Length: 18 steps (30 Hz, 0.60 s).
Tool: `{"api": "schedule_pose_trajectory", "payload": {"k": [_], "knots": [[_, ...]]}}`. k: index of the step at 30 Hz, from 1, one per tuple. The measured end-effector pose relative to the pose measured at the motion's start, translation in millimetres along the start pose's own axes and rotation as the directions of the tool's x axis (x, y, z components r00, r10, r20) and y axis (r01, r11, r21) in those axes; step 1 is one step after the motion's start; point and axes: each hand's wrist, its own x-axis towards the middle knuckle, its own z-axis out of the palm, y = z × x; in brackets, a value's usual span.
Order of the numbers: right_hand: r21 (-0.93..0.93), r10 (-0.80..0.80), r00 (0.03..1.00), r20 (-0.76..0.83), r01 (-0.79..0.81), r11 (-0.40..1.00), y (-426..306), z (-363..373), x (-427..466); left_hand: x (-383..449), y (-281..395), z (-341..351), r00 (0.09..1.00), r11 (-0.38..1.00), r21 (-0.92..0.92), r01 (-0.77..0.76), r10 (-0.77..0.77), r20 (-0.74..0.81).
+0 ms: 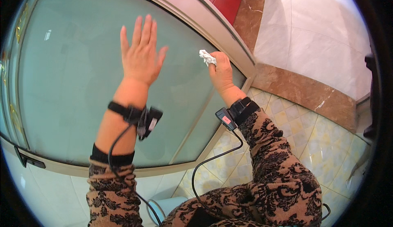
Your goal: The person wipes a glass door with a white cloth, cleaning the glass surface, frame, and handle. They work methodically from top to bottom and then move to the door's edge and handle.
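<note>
My left hand (139, 53) is spread with its fingers apart over the frosted glass pane (76, 82) of a framed door; whether it touches the glass I cannot tell. My right hand (221, 69) is closed around a crumpled white paper or tissue (207, 58), whose end sticks out past the thumb. It is near the pane's edge, beside the light metal door frame (235, 47). Both wrists bear black straps with small devices and cables.
A black handle (30, 162) sits at the frame's lower left. Brown marble edging (307, 95) borders pale floor tiles (322, 36) at the upper right. Yellow-and-white patterned tiles (294, 128) lie below it. A light blue bucket (167, 207) is near my body; a red panel (224, 0) is at the top.
</note>
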Motion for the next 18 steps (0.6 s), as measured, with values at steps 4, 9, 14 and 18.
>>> {"api": "schedule_pose_trajectory", "payload": {"k": [4, 9, 14, 18], "knots": [[0.019, -0.052, 0.999, -0.005, 0.052, 0.998, -5, 6, -3, 26, 10, 15, 0.998, 0.992, 0.108, 0.059, -0.060, 0.005], [0.074, -0.015, 0.998, -0.059, 0.019, 0.997, -15, 4, -1, 25, 14, 10, 0.997, 0.983, 0.176, 0.058, -0.067, 0.044], [0.115, 0.034, 0.996, -0.088, -0.023, 0.993, -19, -1, 2, 14, 35, 11, 0.986, 0.992, 0.124, -0.029, 0.008, 0.167], [0.096, 0.151, 0.988, -0.025, -0.148, 0.984, -18, 6, 0, -7, 36, 24, 0.975, 0.988, -0.024, -0.152, 0.154, 0.157]]}}
